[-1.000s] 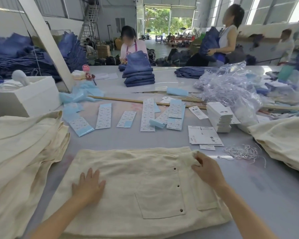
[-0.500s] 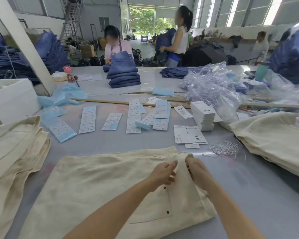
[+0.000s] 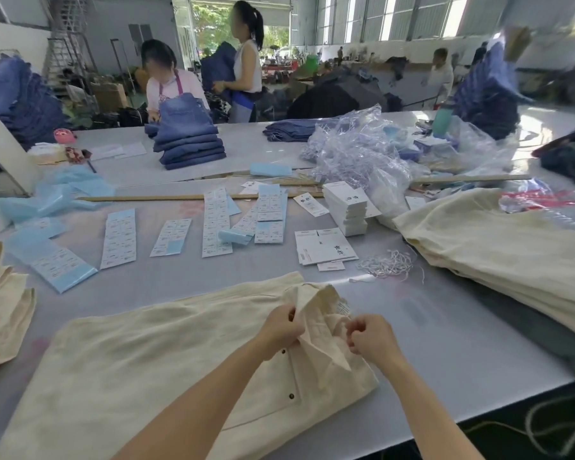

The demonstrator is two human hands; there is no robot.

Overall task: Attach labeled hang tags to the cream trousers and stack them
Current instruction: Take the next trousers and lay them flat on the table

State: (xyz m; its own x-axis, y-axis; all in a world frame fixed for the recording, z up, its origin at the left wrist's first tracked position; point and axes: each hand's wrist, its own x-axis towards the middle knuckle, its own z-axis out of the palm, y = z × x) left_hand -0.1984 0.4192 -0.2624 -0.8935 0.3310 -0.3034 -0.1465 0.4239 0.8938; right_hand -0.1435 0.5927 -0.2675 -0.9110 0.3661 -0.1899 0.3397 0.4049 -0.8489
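Note:
A folded pair of cream trousers (image 3: pixel 140 366) lies on the grey table (image 3: pixel 445 343) in front of me. My left hand (image 3: pixel 281 328) pinches the waistband and lifts it, so the fabric stands up in a peak. My right hand (image 3: pixel 370 338) grips the inner fabric just right of it, near a printed care label (image 3: pixel 343 307). White hang tags (image 3: pixel 326 250) lie flat beyond the trousers, with a taller stack of tags (image 3: pixel 346 207) behind. Loose white strings (image 3: pixel 387 264) sit to the right of the tags.
Cream trousers are piled at the right (image 3: pixel 498 254) and at the left edge (image 3: pixel 0 303). Blue-backed sticker sheets (image 3: pixel 214 224) are spread mid-table. Crumpled clear plastic bags (image 3: pixel 362 151), folded jeans (image 3: pixel 188 144) and two workers stand farther back.
My left hand came off the flat trousers and joined the right at the waistband. Both hands have lifted and opened the waistband, showing the care label. The view swung right.

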